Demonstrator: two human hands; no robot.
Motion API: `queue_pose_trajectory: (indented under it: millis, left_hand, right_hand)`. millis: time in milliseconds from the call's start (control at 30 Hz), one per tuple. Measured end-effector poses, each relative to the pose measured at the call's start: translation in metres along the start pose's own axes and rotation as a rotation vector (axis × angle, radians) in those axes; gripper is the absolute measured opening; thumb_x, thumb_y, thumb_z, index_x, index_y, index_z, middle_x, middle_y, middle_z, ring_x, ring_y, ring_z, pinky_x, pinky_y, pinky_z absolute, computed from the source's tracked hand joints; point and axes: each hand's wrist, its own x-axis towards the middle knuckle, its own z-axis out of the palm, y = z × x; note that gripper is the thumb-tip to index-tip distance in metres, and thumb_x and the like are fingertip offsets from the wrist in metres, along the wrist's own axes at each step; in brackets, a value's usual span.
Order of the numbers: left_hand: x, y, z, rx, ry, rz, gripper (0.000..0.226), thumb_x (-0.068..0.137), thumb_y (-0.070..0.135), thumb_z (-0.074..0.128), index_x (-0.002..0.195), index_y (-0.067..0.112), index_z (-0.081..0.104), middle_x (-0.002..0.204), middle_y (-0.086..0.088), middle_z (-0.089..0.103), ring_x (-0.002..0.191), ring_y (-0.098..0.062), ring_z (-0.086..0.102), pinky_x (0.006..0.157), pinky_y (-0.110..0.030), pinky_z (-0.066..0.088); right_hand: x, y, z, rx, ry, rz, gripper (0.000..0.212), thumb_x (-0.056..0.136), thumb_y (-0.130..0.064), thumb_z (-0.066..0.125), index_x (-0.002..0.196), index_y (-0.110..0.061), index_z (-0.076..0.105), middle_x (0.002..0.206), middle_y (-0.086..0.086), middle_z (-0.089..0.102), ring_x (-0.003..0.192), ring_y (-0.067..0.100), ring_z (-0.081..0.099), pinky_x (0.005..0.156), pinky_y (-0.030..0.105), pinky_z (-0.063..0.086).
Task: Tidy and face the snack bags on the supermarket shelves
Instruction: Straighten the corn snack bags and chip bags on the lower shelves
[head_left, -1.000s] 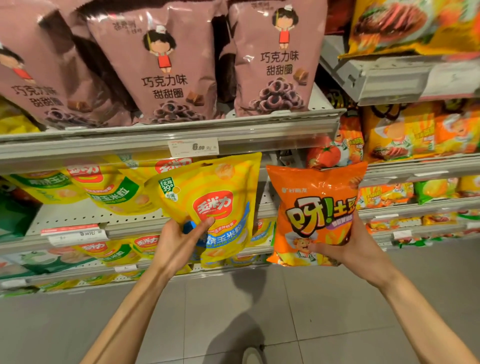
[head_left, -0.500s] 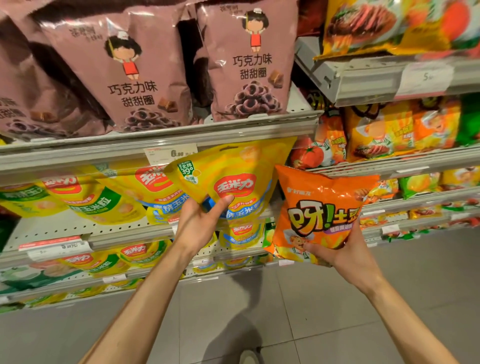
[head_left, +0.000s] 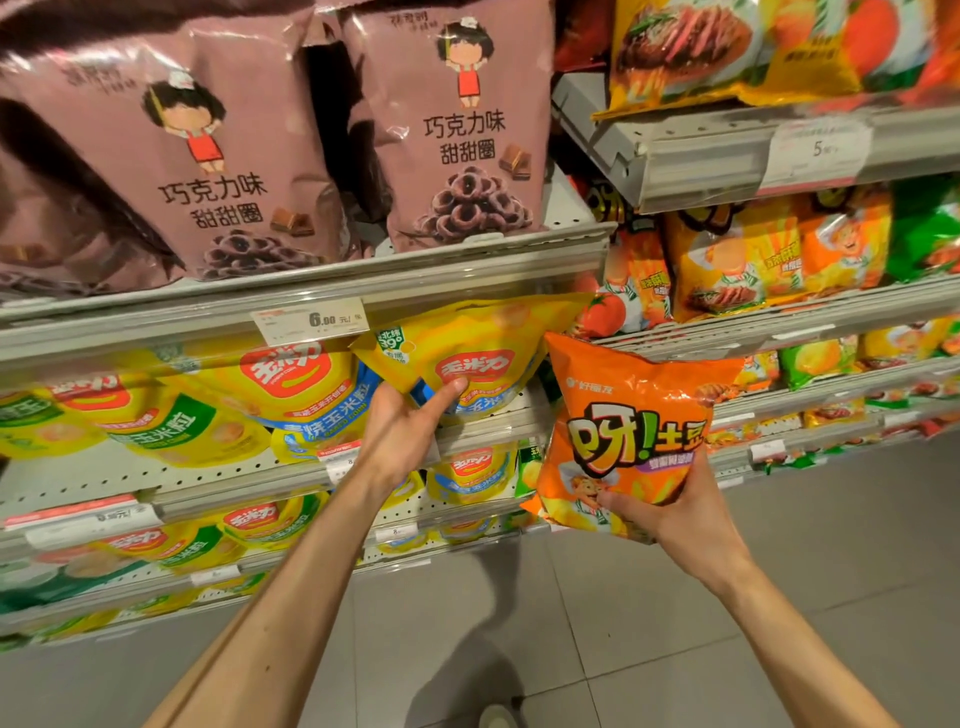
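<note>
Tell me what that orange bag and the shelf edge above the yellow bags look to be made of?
Orange bag: likely thin plastic film, glossy; it crinkles and catches glare where the right hand grips it. Shelf edge: pale grey, smooth and ridged, probably painted metal or plastic; the look leaves that open.

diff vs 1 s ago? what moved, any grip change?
The left hand has carried the yellow corn bag up, tucking its top under the shelf edge. The right hand keeps its grip on the orange chip bag, now tilted. Neither hand let go.
</note>
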Motion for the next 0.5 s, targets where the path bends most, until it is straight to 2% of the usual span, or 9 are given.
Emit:
queue_pose_trajectory:
  millis: [67, 167, 233, 333, 500]
  left_hand:
    - [0.0020, -0.0010, -0.0006, -0.002, -0.012, 0.004, 0.026, 0.091, 0.032, 0.078, 0.113, 0.017, 0.075, 0.099, 0.018, 0.079, 0.097, 0.002, 0.072, 0.080, -0.008, 0.051]
    - [0.0044, -0.0021, -0.0031, -0.011, -0.038, 0.011, 0.029, 0.092, 0.029, 0.078, 0.118, 0.018, 0.074, 0.107, 0.016, 0.078, 0.101, 0.002, 0.071, 0.083, -0.010, 0.052]
    - [0.0063, -0.0009, -0.0054, -0.019, -0.051, -0.009, 0.033, 0.092, 0.028, 0.078, 0.123, 0.017, 0.072, 0.113, 0.010, 0.078, 0.105, -0.003, 0.072, 0.091, -0.019, 0.056]
    - [0.0078, 0.0020, -0.0070, -0.028, -0.076, -0.028, 0.034, 0.093, 0.025, 0.077, 0.126, 0.016, 0.070, 0.119, 0.006, 0.076, 0.110, -0.007, 0.071, 0.101, -0.033, 0.055]
    - [0.0064, 0.0054, -0.0068, -0.045, -0.095, -0.044, 0.037, 0.094, 0.026, 0.076, 0.128, 0.015, 0.069, 0.122, 0.005, 0.075, 0.114, -0.009, 0.069, 0.106, -0.039, 0.053]
  right_hand:
    - [0.0014, -0.0007, 0.0007, 0.001, -0.002, -0.006, 0.092, 0.062, -0.022, 0.096, 0.137, -0.025, 0.043, 0.120, -0.009, 0.067, 0.099, 0.000, 0.069, 0.063, 0.012, 0.056]
    - [0.0031, -0.0018, 0.0018, 0.002, -0.003, -0.014, 0.092, 0.062, -0.021, 0.095, 0.138, -0.024, 0.043, 0.119, -0.010, 0.067, 0.097, -0.005, 0.068, 0.063, 0.010, 0.055]
    - [0.0042, -0.0026, 0.0033, 0.005, -0.002, -0.020, 0.091, 0.063, -0.018, 0.095, 0.137, -0.024, 0.042, 0.119, -0.010, 0.067, 0.095, -0.011, 0.067, 0.063, 0.006, 0.052]
    - [0.0049, -0.0036, 0.0056, 0.003, 0.001, -0.025, 0.092, 0.064, -0.017, 0.095, 0.138, -0.025, 0.042, 0.120, -0.009, 0.066, 0.096, -0.011, 0.066, 0.065, 0.005, 0.052]
    - [0.0046, -0.0047, 0.0060, 0.006, -0.001, -0.036, 0.092, 0.065, -0.017, 0.095, 0.140, -0.025, 0.041, 0.122, -0.008, 0.066, 0.099, -0.007, 0.067, 0.067, 0.006, 0.053]
